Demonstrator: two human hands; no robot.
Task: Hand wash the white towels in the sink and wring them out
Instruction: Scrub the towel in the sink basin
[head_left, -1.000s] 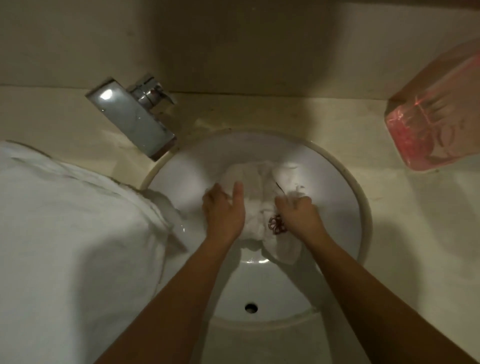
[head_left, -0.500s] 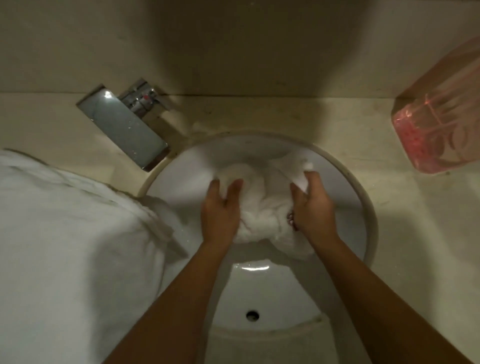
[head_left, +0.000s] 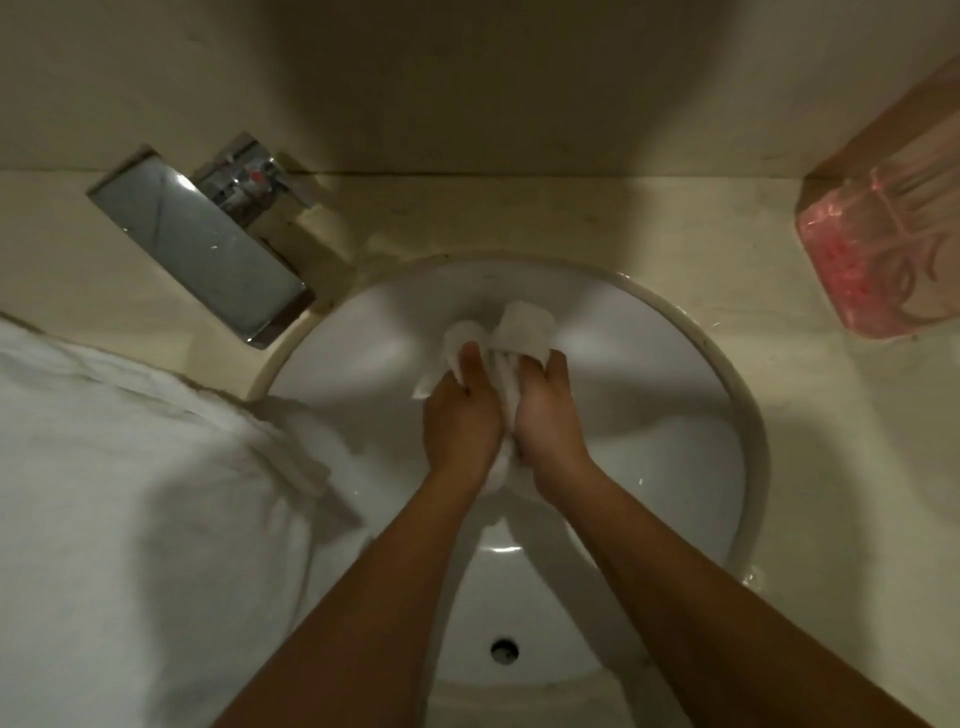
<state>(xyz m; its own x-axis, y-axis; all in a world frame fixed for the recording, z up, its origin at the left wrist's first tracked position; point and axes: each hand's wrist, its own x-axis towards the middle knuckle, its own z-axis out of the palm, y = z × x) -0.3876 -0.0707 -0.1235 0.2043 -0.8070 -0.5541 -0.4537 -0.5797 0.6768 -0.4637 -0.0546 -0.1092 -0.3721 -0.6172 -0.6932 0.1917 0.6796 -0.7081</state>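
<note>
A small white towel (head_left: 524, 327) is bunched up between both hands over the round white sink (head_left: 717, 364). My left hand (head_left: 460, 421) grips its left side, thumb laid over the cloth. My right hand (head_left: 550, 415) grips its right side, fingers curled round it. The towel's top sticks out above the fingers, and a bit of it hangs below the wrists. A big white towel (head_left: 130, 493) lies heaped on the counter at the left, its edge drooping into the basin.
A chrome tap (head_left: 208, 244) juts from the back left toward the basin. A clear box with pink contents (head_left: 883, 260) stands on the beige counter (head_left: 571, 213) at the right. The overflow hole (head_left: 504, 649) is in the sink's near wall.
The towel lay spread in the basin under both hands; now the hands have come together and squeezed it into a tight bundle, lifted off the basin floor.
</note>
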